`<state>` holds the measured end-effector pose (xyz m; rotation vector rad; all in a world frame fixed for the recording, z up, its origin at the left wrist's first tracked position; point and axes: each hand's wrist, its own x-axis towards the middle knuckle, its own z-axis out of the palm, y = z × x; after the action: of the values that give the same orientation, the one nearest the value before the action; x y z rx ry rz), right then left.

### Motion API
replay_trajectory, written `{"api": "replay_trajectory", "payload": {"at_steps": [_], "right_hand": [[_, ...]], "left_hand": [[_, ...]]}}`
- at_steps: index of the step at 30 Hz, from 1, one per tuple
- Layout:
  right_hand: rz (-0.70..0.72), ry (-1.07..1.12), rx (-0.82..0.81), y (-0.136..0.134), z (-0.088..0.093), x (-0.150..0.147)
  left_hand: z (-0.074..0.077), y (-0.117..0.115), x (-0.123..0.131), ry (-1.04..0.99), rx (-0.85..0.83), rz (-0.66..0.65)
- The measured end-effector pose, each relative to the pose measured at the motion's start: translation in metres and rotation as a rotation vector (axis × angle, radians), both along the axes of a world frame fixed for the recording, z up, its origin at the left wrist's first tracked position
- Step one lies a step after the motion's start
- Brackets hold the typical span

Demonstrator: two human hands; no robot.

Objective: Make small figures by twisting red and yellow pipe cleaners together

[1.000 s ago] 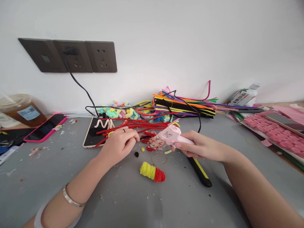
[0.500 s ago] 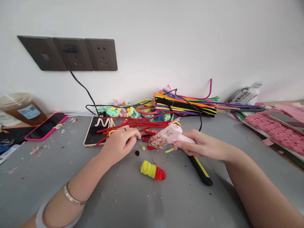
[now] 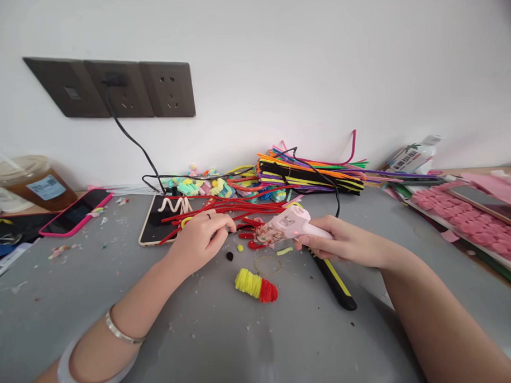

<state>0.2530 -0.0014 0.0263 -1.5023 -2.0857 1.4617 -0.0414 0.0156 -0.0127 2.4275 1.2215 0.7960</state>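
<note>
My right hand (image 3: 339,239) is wrapped round the handle of a pale pink hot glue gun (image 3: 294,221). Its nozzle end points left and is crusted with fuzzy residue. Just left of that end is my left hand (image 3: 209,238), fingers bent in a pinch; a small dark thing shows by the fingertips, too small to name. Below the hands lies a yellow and red wound pipe-cleaner piece (image 3: 256,285). Near it are a black pompom (image 3: 230,256), a tiny yellow tuft (image 3: 240,248) and a short yellow strip (image 3: 285,251).
Black-and-yellow handled cutters (image 3: 336,283) lie right of centre. Red pipe cleaners (image 3: 226,206) spread over a dark tablet (image 3: 151,226); a multicoloured bundle (image 3: 311,175) rests behind. A black cable (image 3: 132,141) runs from the wall socket. A drink cup (image 3: 39,179) and phone (image 3: 76,212) stand left.
The glue gun has shifted slightly right, away from my left hand, whose pinch looks the same. The whole view has moved a little.
</note>
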Motion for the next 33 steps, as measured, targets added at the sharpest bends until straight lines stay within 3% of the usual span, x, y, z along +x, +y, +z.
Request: {"api": "replay_trajectory", "payload": {"at_steps": [7, 12, 15, 21, 33], "right_hand": [[-0.005, 0.051, -0.019, -0.0003, -0.0011, 0.0018], [0.004, 0.081, -0.038, -0.0011, -0.002, 0.0025], [0.012, 0.068, -0.03, -0.0012, -0.0015, 0.0013], [0.011, 0.033, 0.004, -0.0016, 0.0018, -0.0034], [0.025, 0.021, 0.018, -0.0024, 0.0031, -0.0053]], "left_hand": [[-0.0018, 0.0017, -0.0011, -0.007, 0.015, -0.037], [0.0018, 0.0005, 0.0028, 0.007, 0.065, -0.312], [0.0042, -0.0022, 0.0049, 0.076, 0.049, -0.392], [0.0057, -0.0046, 0.0063, 0.22, -0.052, -0.42], [0.0078, -0.0049, 0.0077, 0.257, -0.105, -0.422]]}}
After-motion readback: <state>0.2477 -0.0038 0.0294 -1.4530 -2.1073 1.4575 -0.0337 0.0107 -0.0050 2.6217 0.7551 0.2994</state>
